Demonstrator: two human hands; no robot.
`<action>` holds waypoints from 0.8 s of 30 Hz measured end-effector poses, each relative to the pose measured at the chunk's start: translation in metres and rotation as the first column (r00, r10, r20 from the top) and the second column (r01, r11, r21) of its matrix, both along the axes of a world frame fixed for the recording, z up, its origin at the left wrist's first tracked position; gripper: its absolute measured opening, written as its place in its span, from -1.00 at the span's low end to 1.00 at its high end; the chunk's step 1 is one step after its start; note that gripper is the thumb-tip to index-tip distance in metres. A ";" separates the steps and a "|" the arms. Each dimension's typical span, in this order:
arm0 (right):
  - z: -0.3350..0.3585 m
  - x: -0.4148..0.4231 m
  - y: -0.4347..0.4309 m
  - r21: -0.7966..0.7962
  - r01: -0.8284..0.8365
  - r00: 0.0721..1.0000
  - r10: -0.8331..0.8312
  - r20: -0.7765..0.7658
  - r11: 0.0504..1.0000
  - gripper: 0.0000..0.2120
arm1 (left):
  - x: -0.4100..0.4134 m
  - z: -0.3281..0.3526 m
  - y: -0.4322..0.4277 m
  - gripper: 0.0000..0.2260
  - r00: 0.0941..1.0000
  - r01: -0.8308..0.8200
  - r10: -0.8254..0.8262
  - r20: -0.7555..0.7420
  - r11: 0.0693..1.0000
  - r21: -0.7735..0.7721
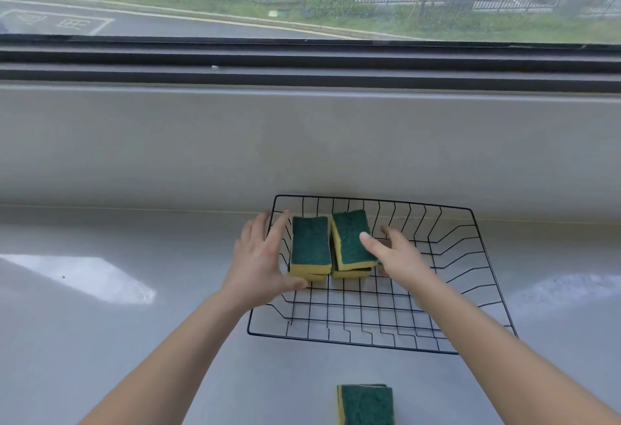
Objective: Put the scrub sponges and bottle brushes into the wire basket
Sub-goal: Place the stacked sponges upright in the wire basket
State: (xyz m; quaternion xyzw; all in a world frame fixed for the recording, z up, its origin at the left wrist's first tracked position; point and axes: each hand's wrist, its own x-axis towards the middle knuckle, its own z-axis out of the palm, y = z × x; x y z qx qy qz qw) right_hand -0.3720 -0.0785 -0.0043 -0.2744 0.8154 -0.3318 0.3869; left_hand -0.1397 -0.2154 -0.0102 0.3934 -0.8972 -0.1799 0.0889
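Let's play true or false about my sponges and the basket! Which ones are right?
The wire basket holds green-topped scrub sponges. True.
A bottle brush lies in the basket. False: no brush is in view.
The nearest sponge sits outside the basket. True.
The left hand is far from the basket. False: it is at the basket's left side, against a sponge stack.
The right hand touches a sponge in the basket. True.
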 end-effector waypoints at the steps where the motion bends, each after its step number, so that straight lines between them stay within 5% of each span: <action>1: -0.004 0.003 0.001 0.014 0.005 1.000 -0.005 0.012 1.000 -0.09 | 0.005 -0.003 0.002 0.10 0.999 -0.014 0.016 -0.044 0.998 0.055; 4: -0.012 0.014 0.002 -0.003 0.041 0.997 -0.040 0.065 0.999 -0.21 | 0.009 -0.009 0.008 0.02 0.998 -0.013 0.020 -0.065 0.994 0.109; 10: -0.012 0.031 -0.002 -0.038 0.065 0.998 -0.064 0.022 0.997 -0.27 | -0.006 -0.006 0.006 -0.09 0.999 -0.043 0.044 0.029 0.998 -0.040; 24: 0.008 0.044 0.030 -0.069 0.071 0.997 -0.074 -0.034 0.995 -0.34 | 0.010 0.007 0.032 -0.25 0.993 -0.104 0.108 -0.051 0.992 0.072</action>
